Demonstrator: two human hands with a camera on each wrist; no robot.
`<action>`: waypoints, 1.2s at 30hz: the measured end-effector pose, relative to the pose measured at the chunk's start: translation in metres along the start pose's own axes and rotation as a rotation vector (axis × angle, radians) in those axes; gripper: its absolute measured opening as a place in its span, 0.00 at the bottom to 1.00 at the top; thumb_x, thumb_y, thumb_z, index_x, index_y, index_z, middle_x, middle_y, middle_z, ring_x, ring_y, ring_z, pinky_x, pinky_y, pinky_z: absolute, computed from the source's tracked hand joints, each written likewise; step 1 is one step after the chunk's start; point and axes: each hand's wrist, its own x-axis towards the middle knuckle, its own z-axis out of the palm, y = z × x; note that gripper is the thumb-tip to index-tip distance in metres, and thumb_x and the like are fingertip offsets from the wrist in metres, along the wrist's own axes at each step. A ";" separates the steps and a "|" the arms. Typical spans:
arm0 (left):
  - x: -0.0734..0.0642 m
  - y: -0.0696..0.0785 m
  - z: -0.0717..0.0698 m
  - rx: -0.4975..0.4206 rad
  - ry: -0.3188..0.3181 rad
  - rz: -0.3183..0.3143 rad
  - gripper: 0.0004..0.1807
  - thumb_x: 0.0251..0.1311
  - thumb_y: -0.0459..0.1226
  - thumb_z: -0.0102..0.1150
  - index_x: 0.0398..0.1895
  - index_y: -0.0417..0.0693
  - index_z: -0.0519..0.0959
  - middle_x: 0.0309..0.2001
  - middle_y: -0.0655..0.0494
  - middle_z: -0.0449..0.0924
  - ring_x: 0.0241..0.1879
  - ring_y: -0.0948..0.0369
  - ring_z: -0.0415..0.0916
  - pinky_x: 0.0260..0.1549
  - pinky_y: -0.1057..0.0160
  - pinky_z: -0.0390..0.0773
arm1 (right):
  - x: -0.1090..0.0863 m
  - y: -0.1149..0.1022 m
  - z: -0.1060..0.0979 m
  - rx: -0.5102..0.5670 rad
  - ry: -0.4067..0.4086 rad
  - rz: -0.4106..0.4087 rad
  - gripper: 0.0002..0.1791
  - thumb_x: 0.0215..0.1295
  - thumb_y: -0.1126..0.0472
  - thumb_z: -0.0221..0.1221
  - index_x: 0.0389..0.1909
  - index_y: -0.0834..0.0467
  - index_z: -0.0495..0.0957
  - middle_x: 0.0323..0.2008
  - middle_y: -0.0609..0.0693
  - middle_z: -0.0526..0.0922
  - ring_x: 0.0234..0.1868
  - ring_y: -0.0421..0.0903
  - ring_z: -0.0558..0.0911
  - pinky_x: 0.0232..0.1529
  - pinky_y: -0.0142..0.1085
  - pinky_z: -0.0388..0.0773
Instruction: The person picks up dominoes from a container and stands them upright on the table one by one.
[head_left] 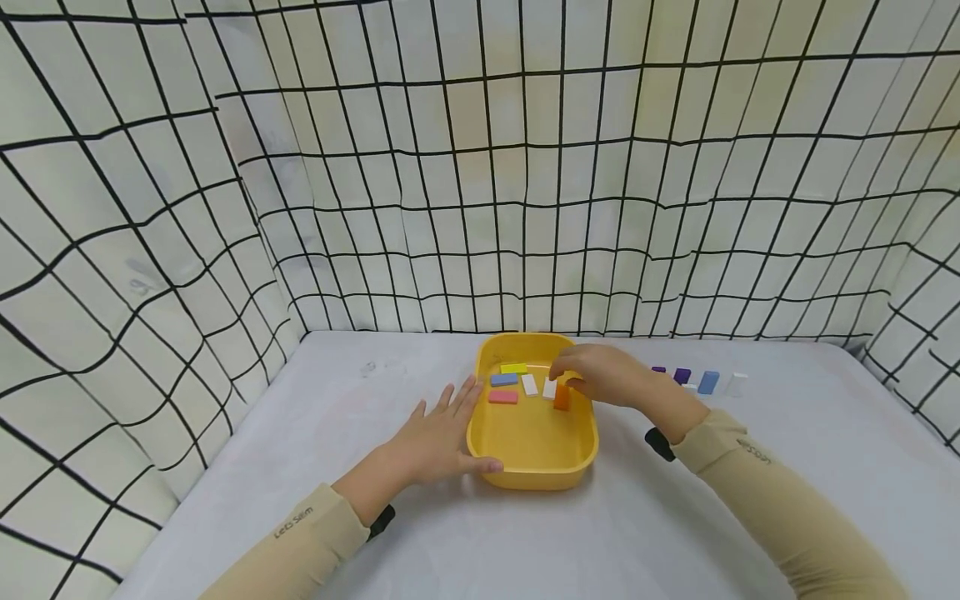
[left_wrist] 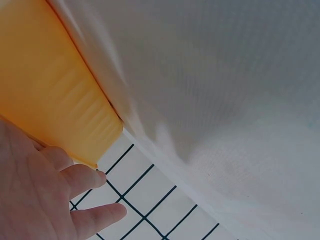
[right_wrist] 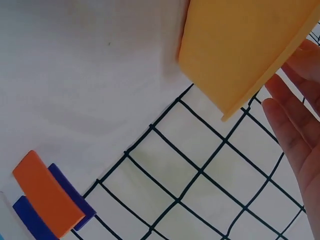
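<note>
A yellow tray (head_left: 534,479) stands on the white-covered table. Spread along the tray's left side, the left hand (head_left: 431,437) touches it with straight fingers, its thumb at the near corner. The right hand (head_left: 603,375) reaches over the right rim and pinches an orange block (head_left: 561,397), which stands on end inside. Left of that block lie a white block (head_left: 550,389), another white block (head_left: 529,385), a pink block (head_left: 503,397), a blue block (head_left: 504,379) and a yellow block (head_left: 513,368). In the right wrist view the tray wall hides the right fingertips.
Right of the tray stand purple blocks (head_left: 682,376), a light blue block (head_left: 708,382) and a white block (head_left: 737,384). Another orange block (right_wrist: 48,195) shows among the purple ones in the right wrist view. A black grid net (head_left: 480,204) covers the surrounding walls.
</note>
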 end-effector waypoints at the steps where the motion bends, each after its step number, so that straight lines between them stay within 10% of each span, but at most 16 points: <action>1: 0.000 0.000 0.000 0.003 -0.001 -0.001 0.67 0.55 0.74 0.58 0.84 0.46 0.40 0.83 0.51 0.36 0.80 0.43 0.40 0.71 0.31 0.45 | 0.003 0.000 0.001 -0.007 -0.020 0.000 0.14 0.64 0.74 0.67 0.47 0.58 0.86 0.47 0.51 0.86 0.49 0.51 0.82 0.56 0.45 0.81; 14: 0.002 -0.002 0.002 0.001 0.013 0.004 0.67 0.54 0.74 0.58 0.84 0.47 0.40 0.83 0.52 0.35 0.80 0.43 0.40 0.71 0.31 0.44 | 0.023 -0.003 0.009 0.089 -0.182 0.137 0.13 0.66 0.75 0.62 0.39 0.54 0.86 0.40 0.49 0.83 0.40 0.47 0.77 0.49 0.40 0.79; 21: 0.002 -0.002 0.002 0.018 0.015 0.007 0.67 0.55 0.74 0.58 0.84 0.46 0.40 0.83 0.52 0.36 0.80 0.42 0.40 0.71 0.30 0.45 | 0.031 -0.006 0.020 0.326 -0.182 0.424 0.06 0.65 0.61 0.56 0.32 0.57 0.82 0.31 0.51 0.81 0.30 0.46 0.76 0.36 0.37 0.72; 28: 0.001 -0.002 0.001 0.012 0.019 0.008 0.66 0.55 0.73 0.58 0.84 0.47 0.40 0.83 0.52 0.36 0.80 0.42 0.40 0.71 0.30 0.44 | 0.039 -0.005 0.025 -0.078 -0.229 0.181 0.16 0.61 0.79 0.59 0.29 0.53 0.82 0.30 0.45 0.73 0.33 0.45 0.73 0.39 0.35 0.74; 36: 0.000 -0.001 0.000 0.000 0.007 -0.003 0.66 0.56 0.72 0.59 0.84 0.47 0.40 0.83 0.52 0.36 0.80 0.42 0.39 0.71 0.30 0.43 | 0.039 -0.005 0.029 -0.075 -0.210 0.146 0.13 0.63 0.75 0.64 0.32 0.52 0.84 0.31 0.46 0.74 0.36 0.45 0.74 0.41 0.36 0.76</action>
